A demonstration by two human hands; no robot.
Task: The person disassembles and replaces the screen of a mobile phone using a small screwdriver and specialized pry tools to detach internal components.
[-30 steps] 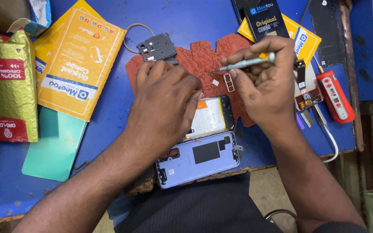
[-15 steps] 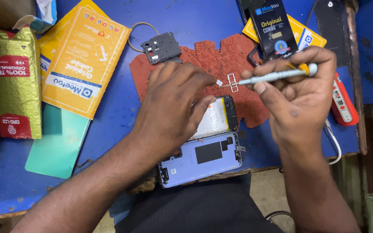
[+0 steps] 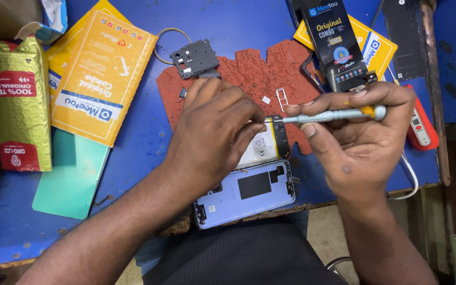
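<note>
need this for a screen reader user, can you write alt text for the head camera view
Over a blue table, the left hand presses on an opened phone while the right hand holds a thin screwdriver with its tip at the phone's top edge. A detached lilac back cover lies nearer; yellow packets lie left.

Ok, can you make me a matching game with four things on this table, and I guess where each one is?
Things:
1. screwdriver
2. green sheet
3. gold padded bag
4. pale purple phone back

Places:
A. at the near table edge, just below both hands
B. at the far left, standing on end
C. in the right hand, tip pointing at the opened phone
D. flat on the blue table, partly under the yellow envelope

Pairs: 1-C, 2-D, 3-B, 4-A
</note>
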